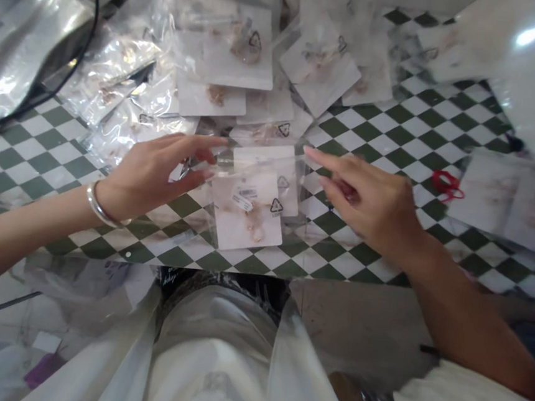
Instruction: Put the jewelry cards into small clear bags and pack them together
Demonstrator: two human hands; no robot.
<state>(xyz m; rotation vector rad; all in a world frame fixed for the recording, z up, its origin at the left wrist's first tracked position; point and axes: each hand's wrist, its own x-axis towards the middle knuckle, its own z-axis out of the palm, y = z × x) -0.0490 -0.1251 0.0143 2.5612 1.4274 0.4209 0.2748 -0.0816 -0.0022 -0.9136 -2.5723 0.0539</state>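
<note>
Two overlapping clear bags with white cards lie on the checked tabletop between my hands; the front bag (248, 224) shows a small gold-coloured piece, a label and a recycling mark. My left hand (158, 166), with a silver bangle at its wrist, is at the left of these bags, thumb and fingers apart, fingertips near the bag's upper left edge. On the other side, my right hand (370, 200) has its index finger stretched toward the upper right corner of the rear bag (291, 193), the other fingers curled. Neither hand visibly grips anything.
A heap of similar bagged cards (233, 54) covers the back of the table (338, 250). Shiny plastic bags and a black cable (95, 17) are at the left. A red loop (447, 185) and more bagged cards (497, 195) sit at the right.
</note>
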